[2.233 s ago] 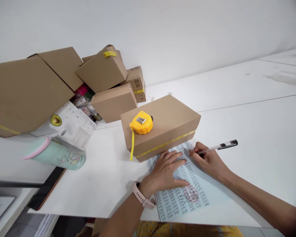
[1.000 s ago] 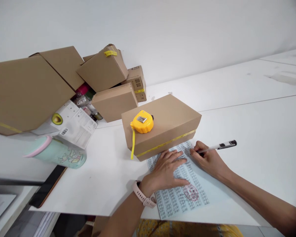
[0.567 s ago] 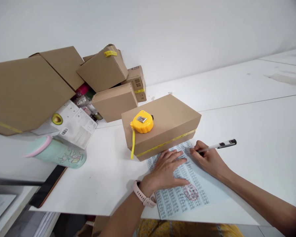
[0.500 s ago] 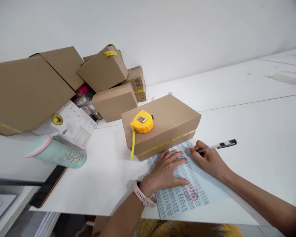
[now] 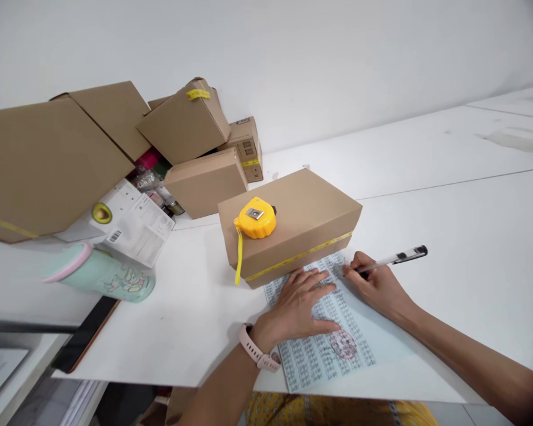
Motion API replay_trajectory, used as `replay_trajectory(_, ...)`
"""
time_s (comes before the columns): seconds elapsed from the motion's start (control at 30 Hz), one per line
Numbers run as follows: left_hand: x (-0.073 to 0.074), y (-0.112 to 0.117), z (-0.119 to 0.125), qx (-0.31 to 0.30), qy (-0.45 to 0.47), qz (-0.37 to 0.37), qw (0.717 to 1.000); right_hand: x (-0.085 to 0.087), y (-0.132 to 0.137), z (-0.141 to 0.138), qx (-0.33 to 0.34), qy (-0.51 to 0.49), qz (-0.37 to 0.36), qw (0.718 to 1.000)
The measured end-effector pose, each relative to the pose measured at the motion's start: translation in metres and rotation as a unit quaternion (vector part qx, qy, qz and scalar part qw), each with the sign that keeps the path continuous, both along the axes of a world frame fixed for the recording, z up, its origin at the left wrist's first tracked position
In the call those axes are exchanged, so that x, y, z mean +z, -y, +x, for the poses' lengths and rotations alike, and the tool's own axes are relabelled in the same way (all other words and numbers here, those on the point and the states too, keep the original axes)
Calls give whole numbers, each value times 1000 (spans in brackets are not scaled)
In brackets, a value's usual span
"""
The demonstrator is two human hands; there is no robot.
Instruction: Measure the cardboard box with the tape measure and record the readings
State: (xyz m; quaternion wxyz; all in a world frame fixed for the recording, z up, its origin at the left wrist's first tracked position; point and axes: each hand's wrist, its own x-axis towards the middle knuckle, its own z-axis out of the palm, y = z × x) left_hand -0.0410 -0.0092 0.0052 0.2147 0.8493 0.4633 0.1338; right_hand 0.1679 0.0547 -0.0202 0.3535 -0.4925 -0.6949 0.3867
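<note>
My left hand point(image 5: 299, 305) lies flat with fingers spread on a pale blue sheet of paper point(image 5: 320, 370), which carries rows of dark handwritten marks and a round red stamp. In my right hand point(image 5: 377, 290) is a pen point(image 5: 397, 258) with a clear barrel and black cap end, its tip side down at the paper's upper right. The fingers hide the tip. Against the paper's far edge stands a closed brown cardboard box point(image 5: 302, 201) with yellow tape along its side. A yellow tape measure point(image 5: 257, 218) rests on top of that box, its strap hanging over the edge.
More cardboard boxes point(image 5: 184, 127) are stacked at the back left against the wall. A mint tumbler point(image 5: 128, 283) with a pink rim stands at the left, near a white package point(image 5: 148, 228). A dark flat object point(image 5: 86, 337) lies at the table's left edge.
Very little differs. My right hand and the pen have shifted very slightly at the paper; my left hand stays in place on it.
</note>
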Motion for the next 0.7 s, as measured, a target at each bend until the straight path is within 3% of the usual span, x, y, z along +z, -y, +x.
replay_trajectory(0.7,0,0,-1,1,1,-4,1000,0,-1,0,-3,17,21,1000)
